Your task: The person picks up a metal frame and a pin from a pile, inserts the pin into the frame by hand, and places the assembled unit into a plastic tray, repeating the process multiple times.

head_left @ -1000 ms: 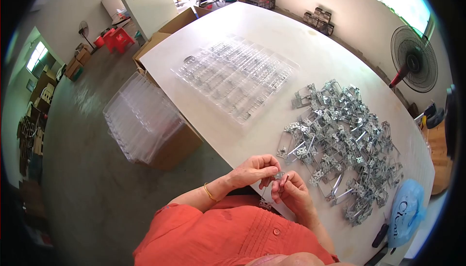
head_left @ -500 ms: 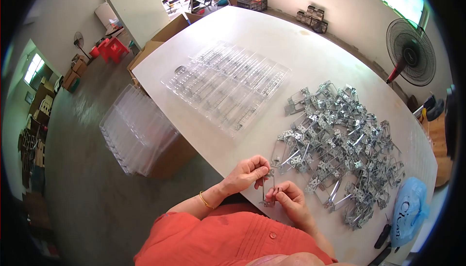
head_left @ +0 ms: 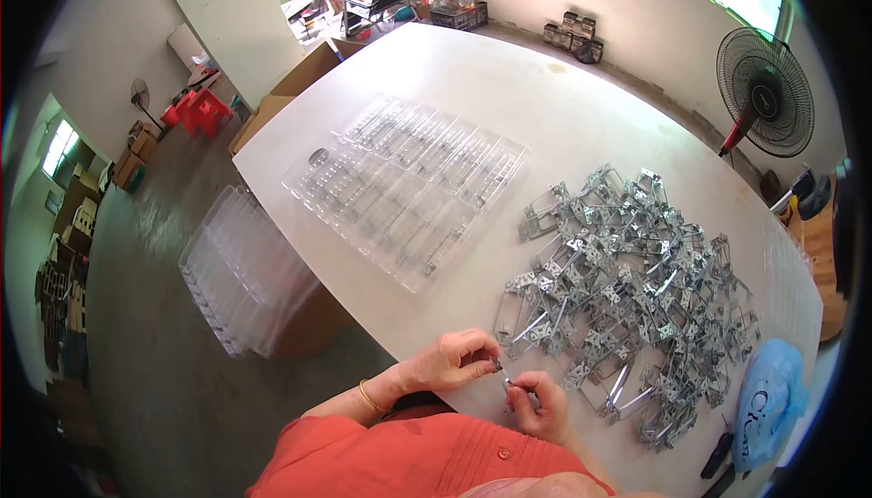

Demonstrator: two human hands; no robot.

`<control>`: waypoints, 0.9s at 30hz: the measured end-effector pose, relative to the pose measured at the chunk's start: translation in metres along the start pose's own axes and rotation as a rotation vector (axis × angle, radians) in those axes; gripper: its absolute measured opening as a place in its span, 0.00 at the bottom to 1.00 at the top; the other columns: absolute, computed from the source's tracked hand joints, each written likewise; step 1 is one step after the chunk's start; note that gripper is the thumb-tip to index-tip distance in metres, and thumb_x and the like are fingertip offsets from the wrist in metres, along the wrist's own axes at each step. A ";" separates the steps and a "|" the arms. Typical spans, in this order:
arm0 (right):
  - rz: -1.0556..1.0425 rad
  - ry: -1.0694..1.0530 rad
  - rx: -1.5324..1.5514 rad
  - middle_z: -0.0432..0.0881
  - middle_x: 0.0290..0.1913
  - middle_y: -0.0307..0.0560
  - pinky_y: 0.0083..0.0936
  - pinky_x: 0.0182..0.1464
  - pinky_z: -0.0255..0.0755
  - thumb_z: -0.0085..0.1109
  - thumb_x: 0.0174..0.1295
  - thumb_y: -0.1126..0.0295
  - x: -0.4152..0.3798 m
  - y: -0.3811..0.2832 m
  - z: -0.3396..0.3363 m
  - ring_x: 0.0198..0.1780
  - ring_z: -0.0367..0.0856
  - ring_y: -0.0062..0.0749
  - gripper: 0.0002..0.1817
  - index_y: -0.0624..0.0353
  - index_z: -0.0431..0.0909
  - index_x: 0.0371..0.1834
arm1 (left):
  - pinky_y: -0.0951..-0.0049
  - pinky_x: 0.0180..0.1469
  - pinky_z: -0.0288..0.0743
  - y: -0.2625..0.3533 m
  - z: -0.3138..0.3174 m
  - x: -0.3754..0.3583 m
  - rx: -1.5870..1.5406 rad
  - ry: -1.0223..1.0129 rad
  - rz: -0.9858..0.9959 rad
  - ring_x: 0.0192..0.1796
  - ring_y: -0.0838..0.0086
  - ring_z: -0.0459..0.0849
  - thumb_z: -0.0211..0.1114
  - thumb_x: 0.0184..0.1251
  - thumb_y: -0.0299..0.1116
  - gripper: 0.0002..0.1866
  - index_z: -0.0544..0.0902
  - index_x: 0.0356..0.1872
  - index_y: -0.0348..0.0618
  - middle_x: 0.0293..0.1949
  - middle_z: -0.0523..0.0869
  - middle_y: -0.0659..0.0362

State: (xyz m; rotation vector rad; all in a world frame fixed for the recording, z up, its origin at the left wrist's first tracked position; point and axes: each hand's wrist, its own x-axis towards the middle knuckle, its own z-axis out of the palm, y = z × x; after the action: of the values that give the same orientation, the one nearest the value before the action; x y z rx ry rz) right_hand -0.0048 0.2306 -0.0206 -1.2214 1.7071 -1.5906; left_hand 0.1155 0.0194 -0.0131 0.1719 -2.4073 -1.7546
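At the table's near edge, my left hand pinches one end of a small metal bracket between thumb and fingers. My right hand is closed around its other end, so the fingers hide much of the piece. Just beyond my hands and to the right spreads a heap of similar metal brackets with thin rods. A clear plastic tray with long compartments lies flat further off on the left, and some metal pieces appear to rest in it.
The white table has a curved edge. Stacked clear trays stand on a carton below its left side. A blue plastic bag and a black-handled tool lie at the right edge. Behind is a fan.
Both hands have come lower, toward my body, still holding the bracket. It has turned from upright to a slant, with less of it showing. The view has shifted slightly.
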 end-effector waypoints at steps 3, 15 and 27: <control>-0.132 0.008 -0.102 0.85 0.30 0.47 0.30 0.31 0.78 0.67 0.67 0.77 0.003 0.005 -0.001 0.28 0.85 0.38 0.09 0.60 0.76 0.45 | 0.74 0.38 0.75 0.007 -0.001 0.005 0.019 -0.008 0.057 0.36 0.74 0.81 0.69 0.68 0.21 0.10 0.83 0.49 0.39 0.42 0.84 0.57; -0.271 -0.071 -0.416 0.85 0.33 0.46 0.35 0.33 0.79 0.71 0.61 0.75 0.012 0.007 0.001 0.31 0.85 0.44 0.14 0.56 0.77 0.46 | 0.67 0.41 0.78 -0.007 0.002 0.012 0.066 0.040 0.168 0.40 0.62 0.85 0.58 0.60 0.12 0.14 0.84 0.43 0.37 0.41 0.85 0.53; -0.277 -0.060 -0.402 0.84 0.32 0.46 0.35 0.32 0.78 0.71 0.62 0.75 0.011 0.008 0.001 0.30 0.85 0.44 0.13 0.57 0.77 0.46 | 0.65 0.42 0.79 -0.006 0.000 0.013 0.068 -0.033 0.192 0.42 0.59 0.85 0.59 0.55 0.15 0.14 0.83 0.42 0.37 0.42 0.85 0.51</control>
State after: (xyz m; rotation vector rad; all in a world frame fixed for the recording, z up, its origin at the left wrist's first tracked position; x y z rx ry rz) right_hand -0.0113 0.2204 -0.0259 -1.7476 1.9474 -1.3747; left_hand 0.1027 0.0153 -0.0185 -0.0789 -2.4160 -1.6053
